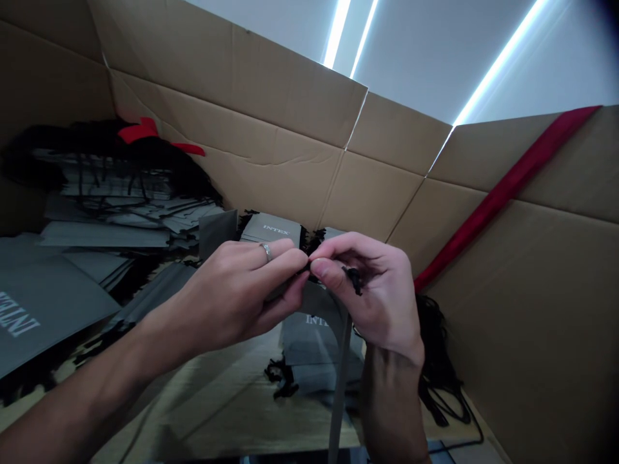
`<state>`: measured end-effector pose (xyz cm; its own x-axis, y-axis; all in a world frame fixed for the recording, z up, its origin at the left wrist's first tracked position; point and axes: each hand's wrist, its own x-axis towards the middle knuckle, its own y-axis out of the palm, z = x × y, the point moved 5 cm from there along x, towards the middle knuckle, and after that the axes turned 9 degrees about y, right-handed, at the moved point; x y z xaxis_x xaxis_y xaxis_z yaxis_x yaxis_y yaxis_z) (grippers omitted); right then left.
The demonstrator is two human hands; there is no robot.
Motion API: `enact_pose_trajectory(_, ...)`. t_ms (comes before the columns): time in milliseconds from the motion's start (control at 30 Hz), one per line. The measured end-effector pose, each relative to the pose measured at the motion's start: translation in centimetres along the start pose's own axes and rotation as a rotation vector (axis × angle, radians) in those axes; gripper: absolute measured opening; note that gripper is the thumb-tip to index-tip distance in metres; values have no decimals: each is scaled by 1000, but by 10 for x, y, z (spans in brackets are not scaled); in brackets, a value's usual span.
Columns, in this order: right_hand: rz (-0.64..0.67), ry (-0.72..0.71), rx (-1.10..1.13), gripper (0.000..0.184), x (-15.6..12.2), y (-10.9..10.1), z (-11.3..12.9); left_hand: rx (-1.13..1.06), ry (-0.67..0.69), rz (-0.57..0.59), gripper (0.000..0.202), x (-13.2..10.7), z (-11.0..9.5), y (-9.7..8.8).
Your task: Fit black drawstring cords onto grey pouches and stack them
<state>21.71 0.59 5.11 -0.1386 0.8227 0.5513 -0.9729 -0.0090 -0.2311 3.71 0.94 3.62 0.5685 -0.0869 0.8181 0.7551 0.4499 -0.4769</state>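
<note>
My left hand (236,293), with a ring on one finger, and my right hand (374,293) meet at the fingertips in the middle of the view. Both pinch a black cord (355,280) at the top edge of a small grey paper bag (319,335) printed with white letters. The bag hangs below my hands, partly hidden by them. A loose end of the cord lies across my right palm. Behind my fingers stand more grey bags (271,229) of the same kind.
Tall cardboard walls (290,129) surround the space, with a red tape strip (503,193) on the right wall. A heap of flat grey bags with black cords (120,193) and a red ribbon (140,131) lies at left. Loose black cords (440,374) lie at right.
</note>
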Motion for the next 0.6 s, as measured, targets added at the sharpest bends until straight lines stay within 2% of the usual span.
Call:
enact_pose_trajectory(100, -2, -1, 6, 16, 1, 2, 0, -5, -12, -25, 11, 1, 1, -2)
enact_pose_trajectory(233, 4, 7, 59, 18, 4, 2, -2, -71, -82, -4, 10, 2, 3, -2)
enact_pose_trajectory(367, 28, 44, 88, 28, 4, -2, -4, -120, -94, -17, 7, 1, 5, -3)
enact_pose_trajectory(500, 38, 72, 79, 27, 3, -5, -4, -120, -136, 11, 8, -3, 9, -1)
enact_pose_trajectory(600, 31, 41, 46, 29, 3, -3, -3, -121, -136, 30, 13, -5, 10, 0)
